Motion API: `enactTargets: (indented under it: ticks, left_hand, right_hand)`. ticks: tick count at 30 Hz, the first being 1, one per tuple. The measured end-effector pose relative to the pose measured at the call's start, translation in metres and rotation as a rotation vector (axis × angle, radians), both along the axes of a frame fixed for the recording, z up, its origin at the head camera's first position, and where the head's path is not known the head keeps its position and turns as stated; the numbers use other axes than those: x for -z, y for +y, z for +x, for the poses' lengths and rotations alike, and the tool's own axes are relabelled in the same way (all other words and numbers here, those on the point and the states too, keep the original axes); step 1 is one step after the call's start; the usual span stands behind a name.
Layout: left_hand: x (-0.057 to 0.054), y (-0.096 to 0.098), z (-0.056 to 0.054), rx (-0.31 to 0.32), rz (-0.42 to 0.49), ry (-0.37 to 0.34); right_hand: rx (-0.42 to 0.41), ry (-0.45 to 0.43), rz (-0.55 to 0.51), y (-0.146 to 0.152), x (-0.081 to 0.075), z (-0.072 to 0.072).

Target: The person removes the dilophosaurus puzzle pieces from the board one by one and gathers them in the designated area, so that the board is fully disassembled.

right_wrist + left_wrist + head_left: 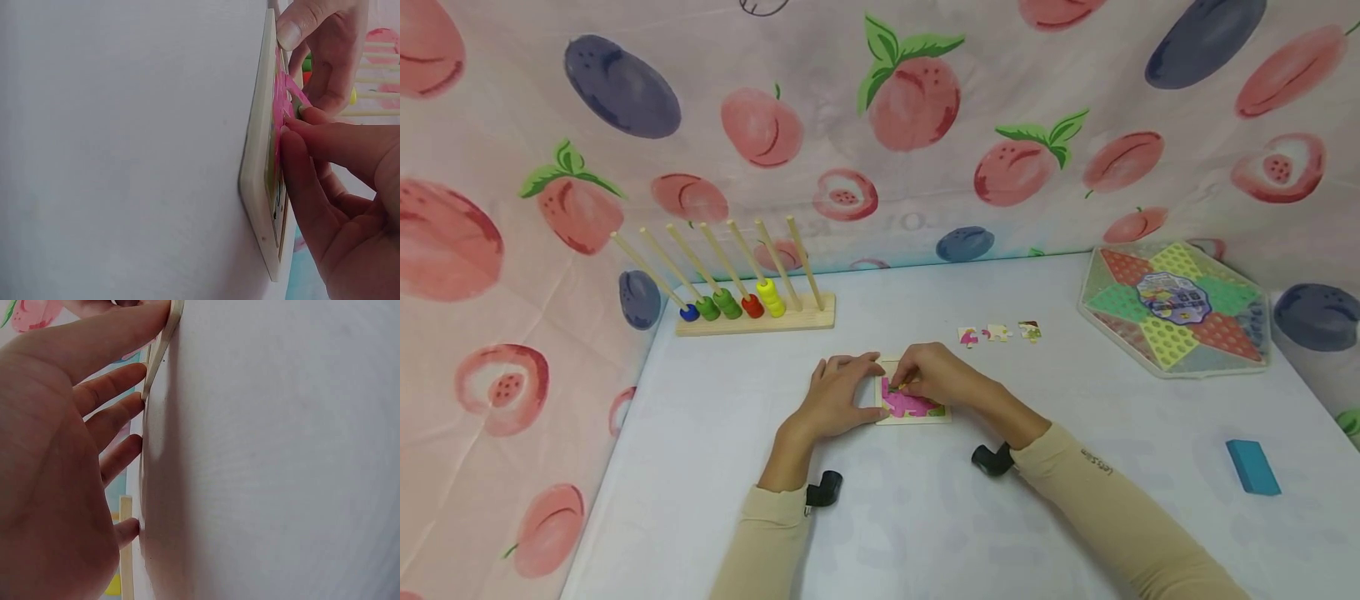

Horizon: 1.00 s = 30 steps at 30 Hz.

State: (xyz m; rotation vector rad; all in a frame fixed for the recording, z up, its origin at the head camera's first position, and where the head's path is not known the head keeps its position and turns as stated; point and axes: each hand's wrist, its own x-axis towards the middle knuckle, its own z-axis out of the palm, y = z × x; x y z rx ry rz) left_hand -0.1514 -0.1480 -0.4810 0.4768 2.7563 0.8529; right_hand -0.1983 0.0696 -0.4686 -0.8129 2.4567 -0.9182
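Note:
A small jigsaw puzzle board (914, 420) with a pale wooden frame lies on the table, a pink picture inside it. My left hand (835, 398) rests at its left side, thumb on the near corner and fingertips at the far one. In the left wrist view those fingers look spread and fairly straight. With thumb and fingertips, my right hand (943, 377) pinches a pink puzzle piece (296, 91), which tilts up from the board's surface. Part of this piece is hidden by the fingers. Several loose puzzle pieces, one being a pale piece (998, 332), lie beyond the right hand.
At the back left stands a wooden bead counter (756, 323) with upright pegs and coloured beads. A boxed star-patterned board game (1176, 308) lies at the back right. A blue block (1252, 467) sits near the right edge. Fruit-print cloth (842, 125) hangs behind the white table.

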Motion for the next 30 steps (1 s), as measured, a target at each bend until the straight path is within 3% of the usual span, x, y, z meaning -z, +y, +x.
enactTargets:
  ticks: [9, 13, 17, 30]
  left_hand:
    - [0.001, -0.001, 0.001, -0.002, 0.000, -0.005]
    - [0.001, -0.001, 0.001, -0.004, 0.003, -0.009]
    - [0.001, -0.001, 0.000, -0.001, 0.006, -0.014]
    - [0.001, 0.000, 0.001, -0.001, 0.000, -0.007]
  right_hand:
    - [-0.017, -0.016, -0.057, 0.004, 0.003, -0.003]
    - [0.020, -0.060, -0.078, 0.004, 0.003, -0.002]
    - [0.061, -0.035, -0.112, 0.003, 0.003, 0.000]
    - [0.178, -0.056, -0.164, 0.025, -0.020, -0.001]
